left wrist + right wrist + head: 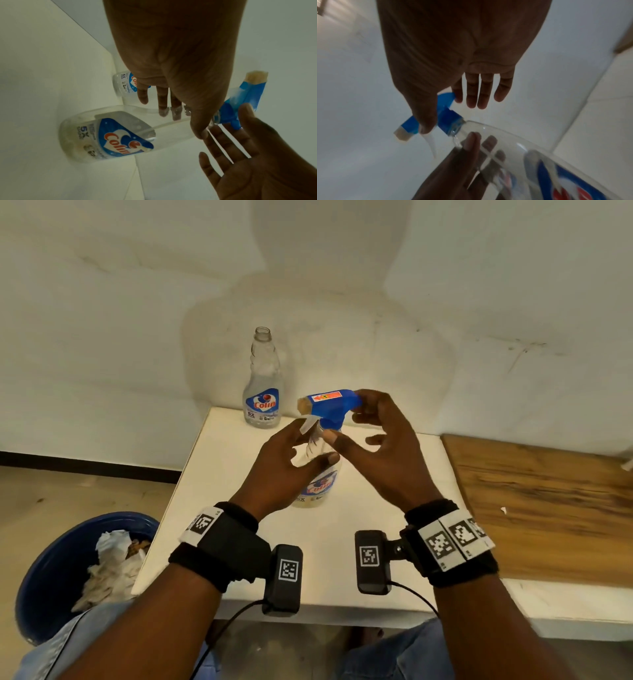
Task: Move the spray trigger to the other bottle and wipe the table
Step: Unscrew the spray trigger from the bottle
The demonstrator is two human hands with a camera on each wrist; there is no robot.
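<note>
A clear Colin bottle stands mid-table on the white table with the blue spray trigger on its neck. My left hand holds the neck, thumb in front, fingers behind and seen through the plastic. My right hand pinches the spray trigger, thumb over its front and index fingertip at its rear; the other fingers stay straight. The second Colin bottle stands uncapped at the table's back left corner, apart from both hands.
A blue bin with crumpled paper sits on the floor left of the table. A wooden surface adjoins the table on the right. The wall stands close behind.
</note>
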